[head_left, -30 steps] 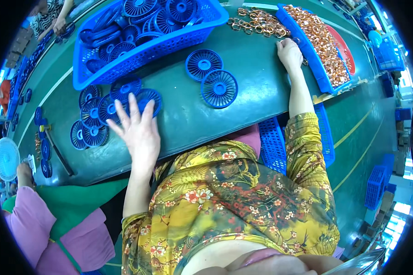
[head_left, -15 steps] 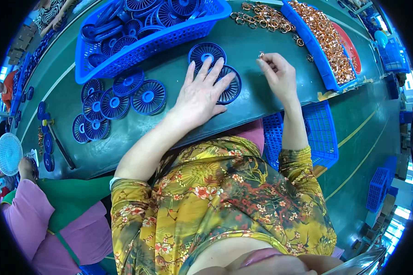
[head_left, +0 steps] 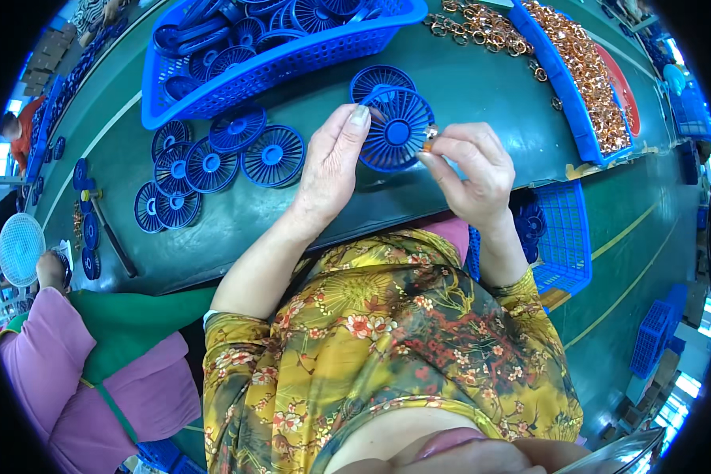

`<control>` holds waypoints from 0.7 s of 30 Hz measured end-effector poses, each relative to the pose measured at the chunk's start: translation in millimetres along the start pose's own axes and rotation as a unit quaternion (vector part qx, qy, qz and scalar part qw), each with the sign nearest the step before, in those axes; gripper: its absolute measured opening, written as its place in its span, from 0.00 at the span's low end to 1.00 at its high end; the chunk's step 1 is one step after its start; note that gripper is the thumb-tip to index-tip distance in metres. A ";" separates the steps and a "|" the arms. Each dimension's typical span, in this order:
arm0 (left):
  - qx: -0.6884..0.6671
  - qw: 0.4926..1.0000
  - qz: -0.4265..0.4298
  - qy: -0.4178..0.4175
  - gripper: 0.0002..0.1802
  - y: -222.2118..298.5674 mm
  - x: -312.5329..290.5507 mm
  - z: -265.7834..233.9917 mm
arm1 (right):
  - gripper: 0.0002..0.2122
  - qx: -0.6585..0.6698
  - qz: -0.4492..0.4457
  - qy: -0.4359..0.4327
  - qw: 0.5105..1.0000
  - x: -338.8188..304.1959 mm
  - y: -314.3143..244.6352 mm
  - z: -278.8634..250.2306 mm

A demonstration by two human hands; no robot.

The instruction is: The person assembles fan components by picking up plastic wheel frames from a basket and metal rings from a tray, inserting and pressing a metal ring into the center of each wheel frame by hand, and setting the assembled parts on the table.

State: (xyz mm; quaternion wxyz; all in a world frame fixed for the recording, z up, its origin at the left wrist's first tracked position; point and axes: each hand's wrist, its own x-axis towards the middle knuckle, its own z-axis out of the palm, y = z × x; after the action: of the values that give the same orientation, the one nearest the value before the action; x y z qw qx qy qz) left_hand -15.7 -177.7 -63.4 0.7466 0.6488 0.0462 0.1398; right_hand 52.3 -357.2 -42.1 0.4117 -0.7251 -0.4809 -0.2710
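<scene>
My left hand [head_left: 333, 162] grips the left edge of a round, dark-blue plastic wheel with thin spokes [head_left: 396, 130], tilted up between my hands; the fingers behind it are hidden. My right hand [head_left: 475, 172], thumb and fingertips pinched narrow on a small shiny copper-coloured ring [head_left: 430, 134], is at the wheel's right edge; whether ring and wheel touch, I cannot tell. Just beyond my left hand, a second blue spoked wheel [head_left: 381, 79] lies on the green tabletop [head_left: 474, 87], partly covered by the raised one. Left of that hand, a cluster of blue wheels [head_left: 272, 156] overlaps, and a perforated blue plastic basket [head_left: 284, 62] full of more stands beyond. Past my right hand lie loose copper-coloured rings [head_left: 486, 28] and a long blue tray [head_left: 559, 75] heaped with copper-coloured pieces. Nothing blocks the gap between my hands.
</scene>
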 end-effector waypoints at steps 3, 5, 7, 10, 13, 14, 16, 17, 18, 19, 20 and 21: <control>-0.008 0.998 -0.052 -0.024 0.20 6.3 -8.1 -3.7 | 0.11 -0.009 -0.048 -0.007 0.999 7.0 -6.0 12.2; -0.013 0.997 -0.069 -0.017 0.20 8.7 -12.4 -0.4 | 0.09 -0.014 -0.040 -0.016 0.999 8.7 -10.0 18.3; 0.007 0.999 0.000 0.037 0.16 7.7 -15.4 4.4 | 0.08 -0.036 -0.008 -0.060 0.997 11.3 -13.9 21.7; 0.104 0.993 0.052 0.039 0.15 1.1 -18.6 1.5 | 0.06 -0.048 0.012 -0.117 0.992 14.3 -19.8 24.1; 0.129 0.991 0.032 0.027 0.15 0.5 -21.4 -1.4 | 0.06 -0.056 0.022 -0.179 0.982 16.1 -20.0 24.2; 0.148 0.988 0.026 0.025 0.15 1.4 -22.2 -1.2 | 0.05 -0.053 0.025 -0.200 0.978 16.6 -19.5 24.4; 0.132 0.991 0.023 0.022 0.16 0.7 -21.7 -3.2 | 0.06 -0.043 0.039 -0.172 0.983 8.5 -17.7 30.8; 0.118 0.993 0.020 0.019 0.16 0.4 -21.3 -4.9 | 0.07 -0.031 0.053 -0.143 0.988 6.0 -17.4 33.9; 0.117 0.993 0.020 0.019 0.16 1.0 -21.4 -6.1 | 0.07 -0.031 0.053 -0.144 0.988 6.9 -20.6 34.6; 0.066 0.998 -0.003 0.008 0.17 2.4 -21.4 -7.2 | 0.09 -0.053 0.062 -0.097 0.992 7.5 -26.1 34.2; 0.015 1.000 -0.027 -0.004 0.18 3.6 -21.2 -8.7 | 0.11 -0.074 0.071 -0.050 0.994 6.9 -29.6 34.0; 0.014 1.000 -0.027 -0.004 0.18 7.8 -21.8 -11.1 | 0.14 -0.092 0.063 -0.072 0.991 4.0 -28.3 30.6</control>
State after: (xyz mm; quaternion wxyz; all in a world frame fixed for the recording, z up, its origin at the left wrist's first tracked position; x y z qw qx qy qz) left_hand -40.5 -172.0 -59.9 0.7410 0.6583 0.0626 0.1166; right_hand 27.8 -323.4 -45.2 0.3241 -0.8064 -0.4353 -0.2349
